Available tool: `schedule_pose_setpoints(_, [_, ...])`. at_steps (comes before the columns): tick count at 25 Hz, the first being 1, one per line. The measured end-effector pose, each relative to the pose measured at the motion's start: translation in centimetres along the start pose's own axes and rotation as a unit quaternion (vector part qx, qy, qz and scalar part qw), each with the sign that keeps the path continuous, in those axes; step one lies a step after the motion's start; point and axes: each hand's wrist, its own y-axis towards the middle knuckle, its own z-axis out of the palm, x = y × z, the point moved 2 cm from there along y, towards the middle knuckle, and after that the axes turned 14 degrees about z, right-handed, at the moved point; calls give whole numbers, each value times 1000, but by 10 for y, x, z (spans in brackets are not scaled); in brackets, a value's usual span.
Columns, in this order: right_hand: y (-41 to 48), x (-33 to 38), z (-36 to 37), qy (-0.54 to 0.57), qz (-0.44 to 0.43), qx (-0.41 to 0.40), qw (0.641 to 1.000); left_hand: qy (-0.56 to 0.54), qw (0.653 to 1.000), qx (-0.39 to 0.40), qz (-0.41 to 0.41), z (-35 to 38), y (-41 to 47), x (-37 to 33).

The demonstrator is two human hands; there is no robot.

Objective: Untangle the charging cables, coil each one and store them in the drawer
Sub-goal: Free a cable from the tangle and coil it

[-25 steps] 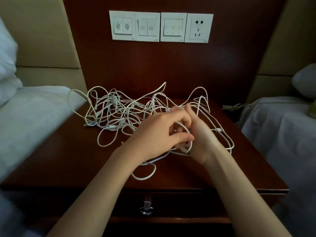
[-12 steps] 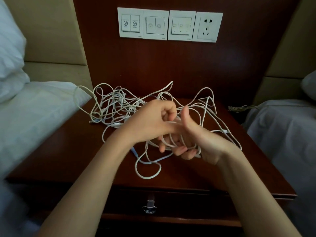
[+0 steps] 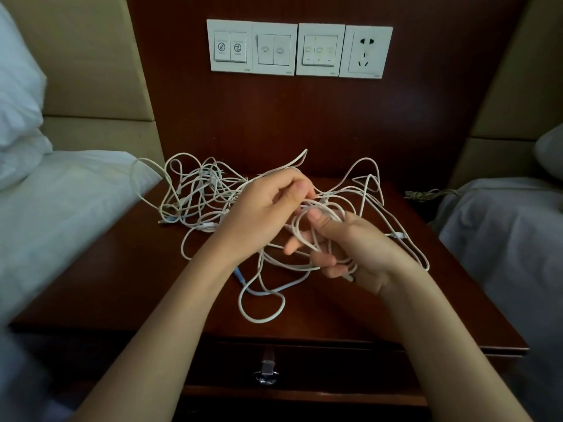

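Note:
A tangle of white charging cables (image 3: 201, 196) sprawls over the dark wooden nightstand (image 3: 128, 278), with one loose loop (image 3: 262, 309) near the front edge. My right hand (image 3: 350, 248) holds a small coil of white cable (image 3: 316, 233) wound round its fingers, thumb pressed on top. My left hand (image 3: 262, 214) hovers just left of it, fingers curled and pinching a cable strand that runs into the coil. The drawer (image 3: 304, 367) below the tabletop is closed; its metal knob (image 3: 266, 373) faces me.
A bed with white sheets (image 3: 61, 214) lies to the left and another (image 3: 502, 239) to the right. Wall switches and a socket (image 3: 300, 50) sit on the wood panel behind. A dark cord (image 3: 426, 194) trails off the nightstand's right rear.
My hands have lifted and parted slightly. The right hand turned palm up with the coil round its fingers, and the left hand rose above it with a strand. The view shifted a little.

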Motion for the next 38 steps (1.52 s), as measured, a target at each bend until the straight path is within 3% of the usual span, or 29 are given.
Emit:
schedule_pose_setpoints(8, [-5, 9, -2, 100, -69, 61, 991, -116, 990, 23, -74, 13, -6, -2])
schedule_pose_setpoints(16, [-7, 6, -6, 75, -13, 82, 994, -18, 997, -74, 17, 17, -2, -2])
schedule_pose_setpoints(21, [-4, 1, -2, 53, 50, 89, 993, 85, 990, -92, 65, 17, 3, -6])
schedule_pose_setpoints(25, [-4, 1, -2, 46, 20, 74, 996, -26, 998, -45, -18, 17, 5, -11])
schedule_pose_setpoints(28, [-4, 3, -3, 42, -11, 53, 998, -4, 1000, -11, -17, 14, 6, -10])
schedule_pose_setpoints(33, [-2, 5, -2, 63, -12, 88, 994, -142, 979, -124, -76, 13, 2, -8])
schedule_pose_setpoints(38, [0, -1, -2, 111, -15, 82, 990, -106, 987, -102, -63, 20, 5, -9])
